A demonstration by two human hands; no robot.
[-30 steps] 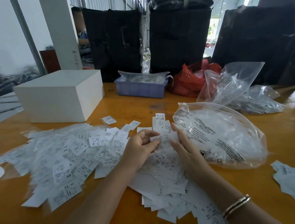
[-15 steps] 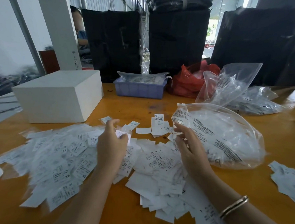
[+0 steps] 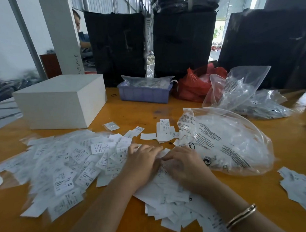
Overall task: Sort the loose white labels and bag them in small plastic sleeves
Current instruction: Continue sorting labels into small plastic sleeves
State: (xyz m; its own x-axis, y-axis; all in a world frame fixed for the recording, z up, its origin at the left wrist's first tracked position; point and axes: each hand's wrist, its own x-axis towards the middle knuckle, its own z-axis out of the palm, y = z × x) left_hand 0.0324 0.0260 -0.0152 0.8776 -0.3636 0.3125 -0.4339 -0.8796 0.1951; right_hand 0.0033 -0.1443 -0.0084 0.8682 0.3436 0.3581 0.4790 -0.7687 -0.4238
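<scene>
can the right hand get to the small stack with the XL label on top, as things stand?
Probably yes. The right hand rests on the loose labels, and the XL stack lies uncovered on the table just beyond its fingers. Only the big printed plastic bag sits beside that path, not across it.

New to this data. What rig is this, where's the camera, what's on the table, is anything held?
There is no robot: a person works with bare hands, and the single picture comes from a wide-angle camera worn on their head, looking forward and down.

The left hand and the right hand, which has a bracelet on its wrist, lie close together on a heap of loose white labels spread over the orange table. Motion blur hides whether either hand pinches a label.

To the right lies a large clear printed bag. Further back stand a white box, a blue tray, a red bag and more clear bags. Another small pile of labels lies at the far right.
</scene>
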